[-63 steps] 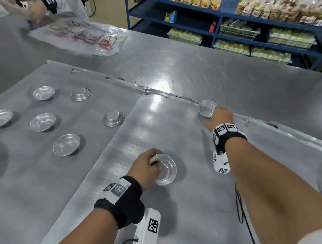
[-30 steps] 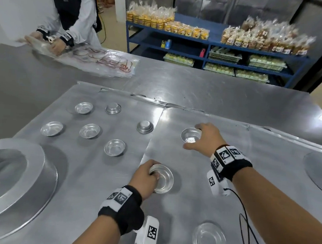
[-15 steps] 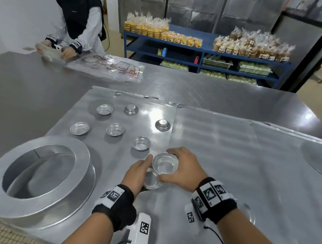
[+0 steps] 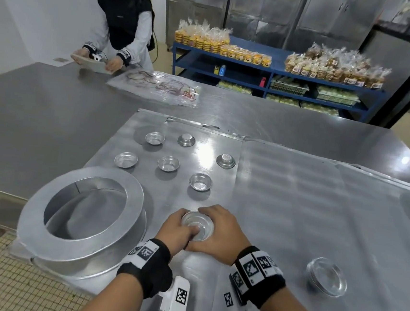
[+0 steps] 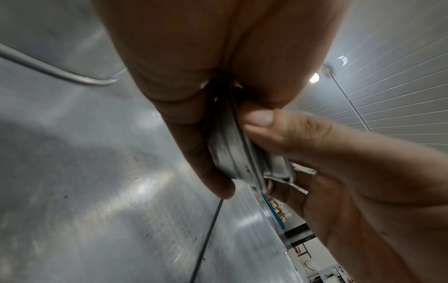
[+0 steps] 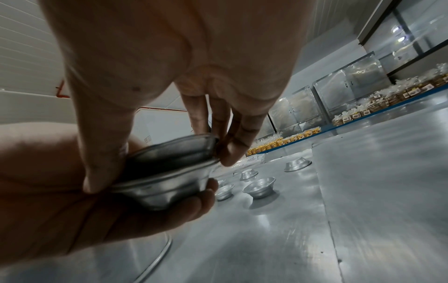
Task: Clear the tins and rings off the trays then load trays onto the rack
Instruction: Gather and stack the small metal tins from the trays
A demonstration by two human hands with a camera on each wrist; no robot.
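Two tins (image 4: 197, 225) sit nested between both hands, the left hand (image 4: 176, 230) cupping them from below and the right hand (image 4: 218, 235) pinching the upper rim, just above the tray (image 4: 281, 212). Thin rims could jam crooked if pressed unevenly, or the stack could slip from the fingertips and clatter down. Six loose tins (image 4: 200, 182) wait on the left tray near the big ring (image 4: 88, 216), within knocking range.

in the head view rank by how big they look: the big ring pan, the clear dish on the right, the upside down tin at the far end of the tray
1. big ring pan, by far the largest
2. clear dish
3. upside down tin, smallest, though it sits farthest from the camera, so part of that gap is distance
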